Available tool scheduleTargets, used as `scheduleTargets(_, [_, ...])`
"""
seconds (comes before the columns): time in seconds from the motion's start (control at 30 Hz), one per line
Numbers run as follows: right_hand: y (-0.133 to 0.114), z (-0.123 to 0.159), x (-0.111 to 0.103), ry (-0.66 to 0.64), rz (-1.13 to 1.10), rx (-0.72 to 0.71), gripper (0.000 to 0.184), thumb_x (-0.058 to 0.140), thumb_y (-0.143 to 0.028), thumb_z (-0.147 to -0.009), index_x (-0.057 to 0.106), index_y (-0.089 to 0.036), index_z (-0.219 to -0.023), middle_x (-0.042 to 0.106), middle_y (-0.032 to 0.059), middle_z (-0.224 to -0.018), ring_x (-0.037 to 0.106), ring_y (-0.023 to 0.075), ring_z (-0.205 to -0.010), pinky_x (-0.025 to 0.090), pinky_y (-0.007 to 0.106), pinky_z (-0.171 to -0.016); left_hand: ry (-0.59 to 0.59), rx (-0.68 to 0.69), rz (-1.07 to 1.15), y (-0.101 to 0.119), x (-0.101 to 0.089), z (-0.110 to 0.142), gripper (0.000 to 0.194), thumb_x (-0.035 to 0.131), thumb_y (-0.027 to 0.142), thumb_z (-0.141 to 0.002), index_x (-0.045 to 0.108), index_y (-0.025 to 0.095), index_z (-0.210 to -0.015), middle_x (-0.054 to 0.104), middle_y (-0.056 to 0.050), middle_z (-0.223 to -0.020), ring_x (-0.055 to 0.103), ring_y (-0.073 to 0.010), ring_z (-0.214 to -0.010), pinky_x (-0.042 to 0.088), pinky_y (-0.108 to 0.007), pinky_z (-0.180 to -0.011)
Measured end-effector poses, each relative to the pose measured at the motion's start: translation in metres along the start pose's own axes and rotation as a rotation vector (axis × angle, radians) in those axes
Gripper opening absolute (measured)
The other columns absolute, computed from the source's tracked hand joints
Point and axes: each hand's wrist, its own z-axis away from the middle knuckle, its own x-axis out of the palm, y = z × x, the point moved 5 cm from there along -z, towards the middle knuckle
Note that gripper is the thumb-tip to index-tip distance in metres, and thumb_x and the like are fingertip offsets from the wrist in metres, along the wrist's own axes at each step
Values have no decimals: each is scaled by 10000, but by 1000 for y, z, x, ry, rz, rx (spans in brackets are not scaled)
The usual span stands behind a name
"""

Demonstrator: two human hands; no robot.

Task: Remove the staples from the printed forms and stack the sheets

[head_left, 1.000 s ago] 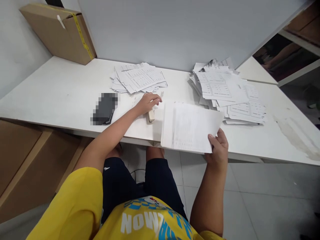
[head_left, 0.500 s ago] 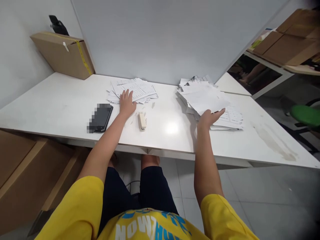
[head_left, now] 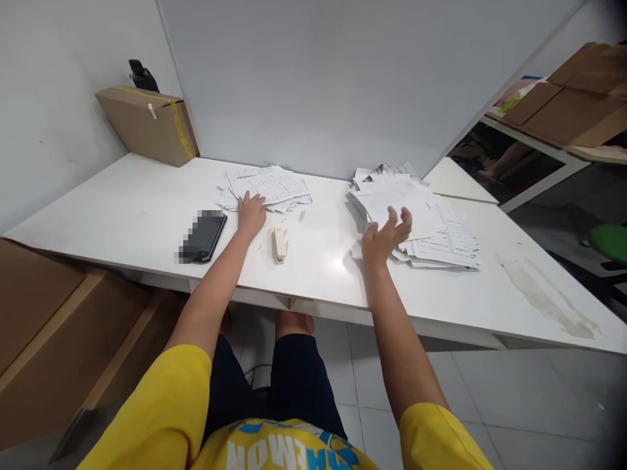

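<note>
My left hand point(head_left: 251, 214) rests on the near edge of a loose pile of printed sheets point(head_left: 281, 186), its fingers stretched out flat. Above the front of the right-hand paper stack point(head_left: 392, 196) is my right hand point(head_left: 385, 240), fingers apart and slightly curled, with nothing in it. That stack is uneven, with a mostly blank sheet on top and printed sheets point(head_left: 448, 238) fanned out at its right. A cream stapler point(head_left: 279, 245) lies on the white table point(head_left: 318, 281) between my hands, with small paper scraps around it.
A black phone-like device point(head_left: 208, 238), partly pixelated, lies left of my left forearm. A taped cardboard box point(head_left: 147, 127) stands at the back left corner. Behind the table rises a grey panel point(head_left: 313, 85). Further right are a shelf with cardboard point(head_left: 563, 108) and a green stool point(head_left: 610, 241).
My right hand has let go of the sheet at the stack's front edge and drawn back left, fingers now apart. My left hand stays on its pile. The view has shifted slightly.
</note>
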Motion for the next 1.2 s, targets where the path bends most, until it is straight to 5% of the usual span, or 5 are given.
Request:
scheduleTargets(0.13, [-18, 3, 26, -273, -23, -269, 493, 431, -171, -881, 577, -147, -1351, 479, 216, -1469, 405, 348, -1427, 307, 569, -1178, 35, 152, -60, 13, 1, 4, 460, 401, 196, -979, 660, 191, -1359, 629, -94, -1460, 337, -321, -1544, 150, -586, -1292])
scheduleTargets(0.33, [-52, 2, 94, -627, -95, -583, 418, 417, -156, -906, 663, -160, -1244, 661, 178, -1289, 594, 307, -1196, 461, 482, -1068, -64, 327, 27, 23, 7, 11, 405, 397, 225, -1032, 687, 166, -1309, 692, -124, -1367, 610, -271, -1337, 462, -437, -1138])
scheduleTargets(0.73, [-70, -4, 133, -638, -202, -734, 581, 584, -465, -939, 555, -206, -1458, 565, 163, -1503, 540, 345, -1355, 465, 530, -1088, -37, 547, 234, 22, -1, 16, 412, 387, 336, -1063, 637, 262, -1382, 604, -43, -1497, 521, -210, -1438, 342, -463, -1257])
scheduleTargets(0.93, [-76, -5, 134, -542, -156, -628, 416, 436, -124, -918, 747, -191, -1187, 717, 127, -1286, 611, 303, -1226, 473, 488, -1031, 57, 88, 235, -2, 0, 1, 861, 671, 412, -929, 264, 143, -1638, 263, -164, -1698, 241, -334, -1585, 236, -479, -1295])
scheduleTargets(1.2, [-56, -17, 128, -398, -260, -323, 414, 390, -214, -955, 737, -174, -1177, 747, 148, -1183, 658, 306, -1101, 537, 490, -966, -17, 181, 63, 0, 8, -2, 349, 470, 252, -1014, 754, 202, -1210, 681, -111, -1389, 539, -315, -1408, 297, -576, -1245])
